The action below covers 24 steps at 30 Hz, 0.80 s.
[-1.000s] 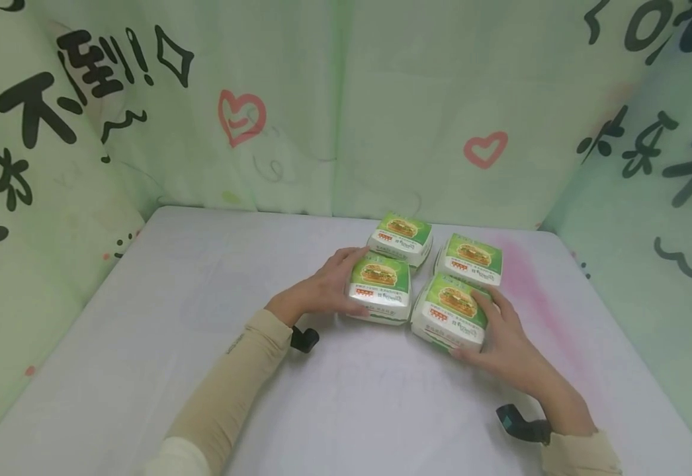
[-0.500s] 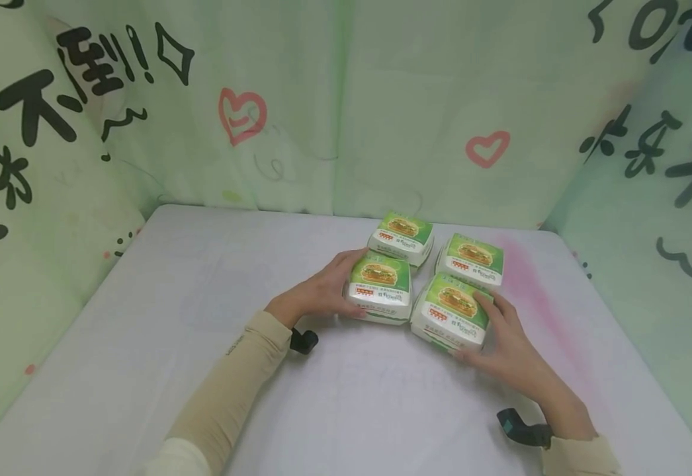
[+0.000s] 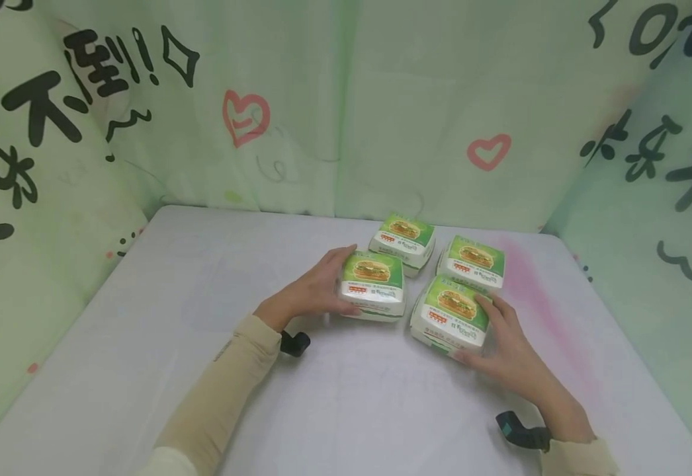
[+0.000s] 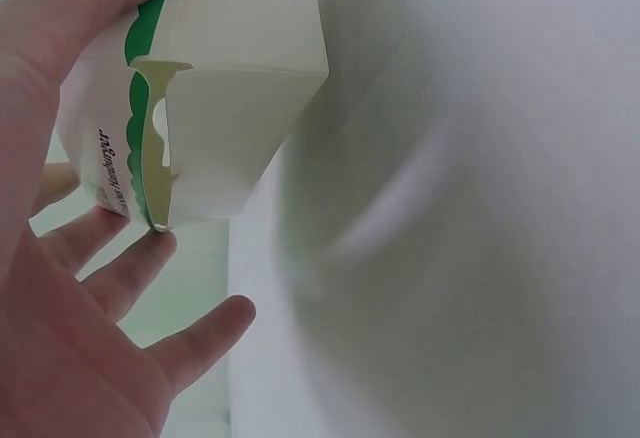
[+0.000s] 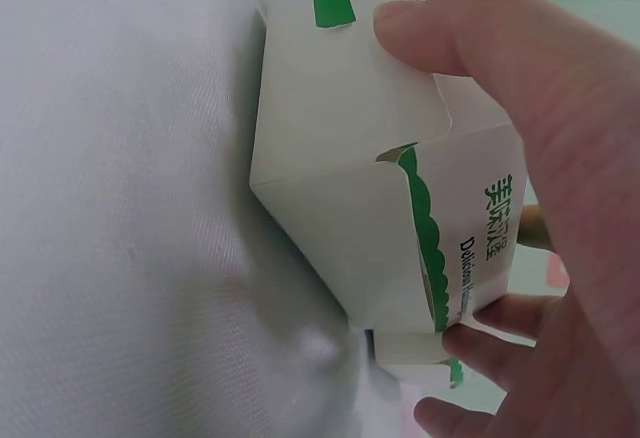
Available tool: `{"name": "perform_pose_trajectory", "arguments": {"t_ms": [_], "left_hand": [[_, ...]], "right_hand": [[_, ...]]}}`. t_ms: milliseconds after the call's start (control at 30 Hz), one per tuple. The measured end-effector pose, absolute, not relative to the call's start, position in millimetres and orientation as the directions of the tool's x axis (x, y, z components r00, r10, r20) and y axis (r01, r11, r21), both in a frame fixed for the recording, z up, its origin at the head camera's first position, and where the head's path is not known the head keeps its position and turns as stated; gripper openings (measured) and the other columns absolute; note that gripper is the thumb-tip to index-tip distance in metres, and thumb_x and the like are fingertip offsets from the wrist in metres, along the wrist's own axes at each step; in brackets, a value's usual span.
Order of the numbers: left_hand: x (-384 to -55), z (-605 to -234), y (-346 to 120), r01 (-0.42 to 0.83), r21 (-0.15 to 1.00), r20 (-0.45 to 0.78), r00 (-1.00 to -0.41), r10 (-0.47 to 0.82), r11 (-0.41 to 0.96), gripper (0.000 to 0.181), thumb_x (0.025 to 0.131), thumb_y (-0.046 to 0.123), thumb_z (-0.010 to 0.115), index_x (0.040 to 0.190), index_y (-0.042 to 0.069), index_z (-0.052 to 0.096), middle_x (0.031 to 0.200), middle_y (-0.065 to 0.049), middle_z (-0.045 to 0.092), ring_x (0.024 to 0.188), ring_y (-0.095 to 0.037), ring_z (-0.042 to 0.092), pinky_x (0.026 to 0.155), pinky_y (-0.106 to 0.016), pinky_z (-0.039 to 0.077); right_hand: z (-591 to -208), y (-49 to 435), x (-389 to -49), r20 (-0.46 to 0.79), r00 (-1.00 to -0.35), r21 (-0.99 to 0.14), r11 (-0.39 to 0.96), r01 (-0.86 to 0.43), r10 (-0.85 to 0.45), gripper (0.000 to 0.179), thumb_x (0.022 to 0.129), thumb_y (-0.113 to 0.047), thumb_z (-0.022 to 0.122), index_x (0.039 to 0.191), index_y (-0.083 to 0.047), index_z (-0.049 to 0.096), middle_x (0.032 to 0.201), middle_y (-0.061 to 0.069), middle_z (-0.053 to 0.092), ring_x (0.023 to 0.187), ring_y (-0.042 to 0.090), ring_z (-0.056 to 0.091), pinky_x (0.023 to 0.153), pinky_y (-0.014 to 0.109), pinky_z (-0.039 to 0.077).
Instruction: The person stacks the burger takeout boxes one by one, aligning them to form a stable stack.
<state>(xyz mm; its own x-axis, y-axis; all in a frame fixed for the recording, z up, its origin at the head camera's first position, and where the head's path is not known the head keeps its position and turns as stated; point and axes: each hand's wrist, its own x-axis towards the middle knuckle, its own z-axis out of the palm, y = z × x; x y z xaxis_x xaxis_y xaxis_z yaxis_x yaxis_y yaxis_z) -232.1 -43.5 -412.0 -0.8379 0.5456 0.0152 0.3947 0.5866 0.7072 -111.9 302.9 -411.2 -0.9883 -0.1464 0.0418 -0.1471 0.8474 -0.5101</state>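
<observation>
My left hand [image 3: 317,289] grips the front-left burger box [image 3: 372,285], a white carton with a green, burger-printed lid. In the left wrist view, the thumb lies across one side of this carton [image 4: 245,18] and fingertips touch another side; whether it is lifted off the cloth I cannot tell. The front-right burger box [image 3: 450,314] is held by my right hand [image 3: 509,350], thumb at its near side. In the right wrist view, fingertips reach the far side of that carton [image 5: 340,118]. Its base is partly hidden.
Two more matching cartons stand behind: a back-left burger box [image 3: 402,243] and a back-right burger box [image 3: 472,261]. A white cloth [image 3: 215,277] covers the table, with a pink stain at right. Pale green printed curtains [image 3: 298,79] enclose the back and sides.
My left hand has shifted slightly left with the front-left burger box, widening the gap to the front-right one. My right hand and the other boxes stay about where they were.
</observation>
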Motion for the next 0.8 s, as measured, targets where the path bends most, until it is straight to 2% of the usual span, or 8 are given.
{"name": "perform_pose_trajectory", "arguments": {"t_ms": [267, 800], "left_hand": [[-226.7, -406.0, -53.1, 0.368, 0.705, -0.005, -0.852, 0.523, 0.606, 0.123, 0.07, 0.049, 0.085, 0.16, 0.016, 0.009, 0.163, -0.004, 0.019, 0.144, -0.02, 0.032, 0.119, -0.043, 0.033], [-214.9, -405.8, -72.4, 0.347, 0.68, -0.025, -0.869, 0.493, 0.646, 0.123, 0.07, 0.05, 0.085, 0.16, 0.015, 0.009, 0.164, -0.005, 0.018, 0.148, -0.022, 0.029, 0.121, -0.044, 0.03]], "right_hand": [[-411.4, 303.5, -110.6, 0.064, -0.988, -0.507, 0.848, -0.155, -0.143, 0.107, 0.079, -0.042, 0.081, 0.158, -0.009, 0.017, 0.157, 0.028, 0.015, 0.139, 0.052, 0.027, 0.105, 0.073, 0.033], [-412.7, 303.7, -111.0, 0.091, -0.985, -0.499, 0.849, -0.172, -0.146, 0.105, 0.079, -0.042, 0.081, 0.157, -0.007, 0.02, 0.156, 0.027, 0.018, 0.139, 0.051, 0.028, 0.105, 0.072, 0.033]]}}
